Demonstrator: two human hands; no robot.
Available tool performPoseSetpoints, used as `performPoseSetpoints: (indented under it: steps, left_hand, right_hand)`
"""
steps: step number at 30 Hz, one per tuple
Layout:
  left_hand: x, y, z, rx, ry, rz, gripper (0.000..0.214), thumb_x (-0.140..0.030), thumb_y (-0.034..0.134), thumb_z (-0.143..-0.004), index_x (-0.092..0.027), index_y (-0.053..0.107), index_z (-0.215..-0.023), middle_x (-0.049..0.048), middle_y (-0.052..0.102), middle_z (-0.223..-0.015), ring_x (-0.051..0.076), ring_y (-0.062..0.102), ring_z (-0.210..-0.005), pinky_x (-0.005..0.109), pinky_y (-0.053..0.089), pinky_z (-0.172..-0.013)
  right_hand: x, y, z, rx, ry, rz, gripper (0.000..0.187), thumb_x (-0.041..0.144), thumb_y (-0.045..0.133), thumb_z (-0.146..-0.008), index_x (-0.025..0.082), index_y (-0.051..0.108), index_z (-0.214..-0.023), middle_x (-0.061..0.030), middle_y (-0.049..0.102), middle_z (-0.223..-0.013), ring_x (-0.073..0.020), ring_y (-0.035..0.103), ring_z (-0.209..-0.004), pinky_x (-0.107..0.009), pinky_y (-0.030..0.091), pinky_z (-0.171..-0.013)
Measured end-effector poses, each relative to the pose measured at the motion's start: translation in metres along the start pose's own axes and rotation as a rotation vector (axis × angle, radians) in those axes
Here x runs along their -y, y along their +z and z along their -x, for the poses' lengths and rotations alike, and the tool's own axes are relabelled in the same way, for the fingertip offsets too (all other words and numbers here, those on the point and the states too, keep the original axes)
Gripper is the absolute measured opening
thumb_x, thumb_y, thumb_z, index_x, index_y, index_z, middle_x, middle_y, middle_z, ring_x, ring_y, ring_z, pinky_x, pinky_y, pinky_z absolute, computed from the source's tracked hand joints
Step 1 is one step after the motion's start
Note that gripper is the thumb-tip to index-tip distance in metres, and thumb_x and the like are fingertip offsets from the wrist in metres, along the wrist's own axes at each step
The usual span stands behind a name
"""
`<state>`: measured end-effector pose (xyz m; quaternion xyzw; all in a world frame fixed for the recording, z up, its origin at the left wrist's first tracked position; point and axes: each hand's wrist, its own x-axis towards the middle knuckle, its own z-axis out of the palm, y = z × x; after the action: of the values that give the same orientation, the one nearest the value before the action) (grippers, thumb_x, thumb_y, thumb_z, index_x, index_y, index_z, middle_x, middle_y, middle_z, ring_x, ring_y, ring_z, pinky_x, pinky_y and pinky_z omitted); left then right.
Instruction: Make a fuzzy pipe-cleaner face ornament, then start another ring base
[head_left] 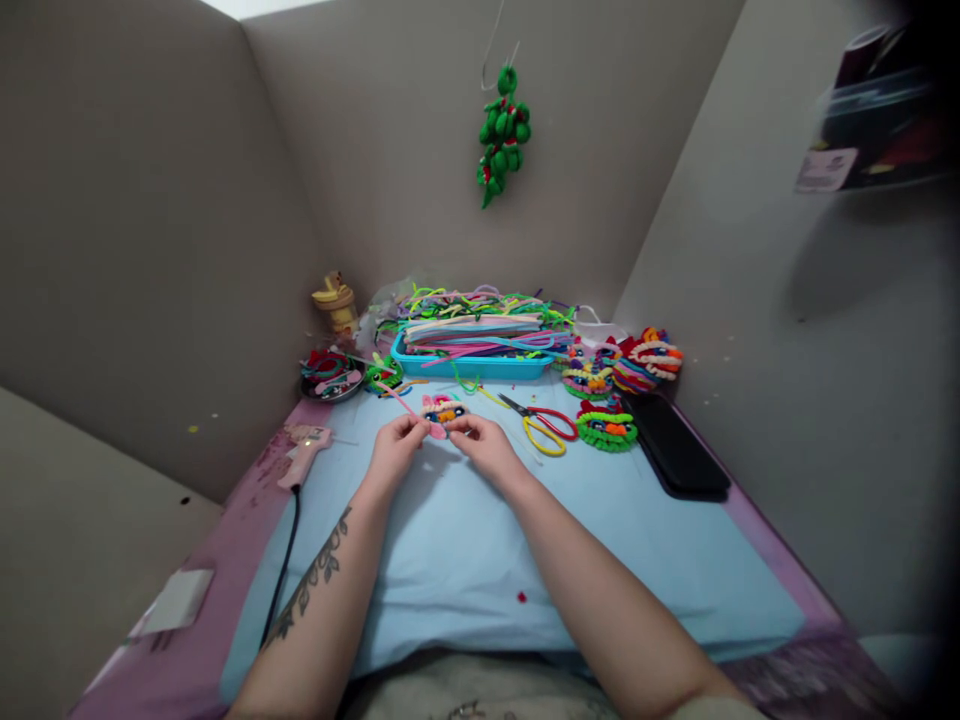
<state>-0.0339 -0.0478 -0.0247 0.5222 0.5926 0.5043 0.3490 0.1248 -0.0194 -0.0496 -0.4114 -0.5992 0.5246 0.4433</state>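
My left hand point(399, 447) is closed in a pinch on a pink pipe cleaner point(437, 431), whose loose end sticks up and to the left. From the other side, the fingertips of my right hand point(484, 447) pinch at the same pink piece, though its exact shape between the fingers is too small to make out. Just behind my hands lies a pipe-cleaner face point(444, 412) with pink, cream, orange and blue parts, partly hidden by them. Scissors point(546, 430) with one red and one yellow handle lie open to the right of my right hand.
A blue tray point(472, 369) heaped with pipe cleaners stands at the back. Finished-looking pipe-cleaner faces point(607, 427) and a black case point(679, 445) lie right. Left are a corded pink glue gun point(304, 460) and a filled bowl point(332, 385). A green bundle point(504, 135) hangs above.
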Motion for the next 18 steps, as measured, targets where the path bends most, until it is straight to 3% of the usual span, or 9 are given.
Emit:
performPoseSetpoints:
  steps: [4, 11, 18]
  left_hand:
    - [-0.001, 0.005, 0.002, 0.034, 0.007, 0.022, 0.026, -0.039, 0.063, -0.071, -0.015, 0.062, -0.061, -0.0045, 0.049, -0.049, 0.008, 0.038, -0.046, 0.021, 0.029, -0.047]
    - [-0.002, 0.014, 0.006, 0.076, 0.041, 0.051, 0.026, -0.040, 0.065, -0.070, -0.015, 0.064, -0.066, -0.0032, 0.054, -0.053, 0.009, 0.045, -0.049, 0.021, 0.034, -0.050]
    - [-0.001, 0.013, 0.007, 0.063, 0.068, 0.019, 0.028, -0.042, 0.062, -0.073, -0.014, 0.065, -0.071, -0.0016, 0.057, -0.055, 0.011, 0.048, -0.051, 0.022, 0.037, -0.052]
  right_hand:
    - [0.001, 0.005, 0.002, 0.009, 0.000, -0.042, 0.024, 0.036, 0.066, -0.070, 0.015, 0.068, -0.082, -0.0031, 0.068, -0.077, -0.0146, 0.057, -0.069, -0.027, 0.045, -0.066]
    - [0.003, 0.013, 0.006, 0.005, 0.064, -0.144, 0.032, 0.047, 0.062, -0.072, 0.017, 0.061, -0.083, 0.0020, 0.058, -0.061, -0.0087, 0.049, -0.044, -0.020, 0.036, -0.038]
    - [0.000, 0.013, 0.005, 0.001, 0.079, -0.139, 0.027, 0.044, 0.062, -0.070, 0.017, 0.060, -0.075, 0.0029, 0.056, -0.058, -0.0090, 0.052, -0.044, -0.018, 0.037, -0.037]
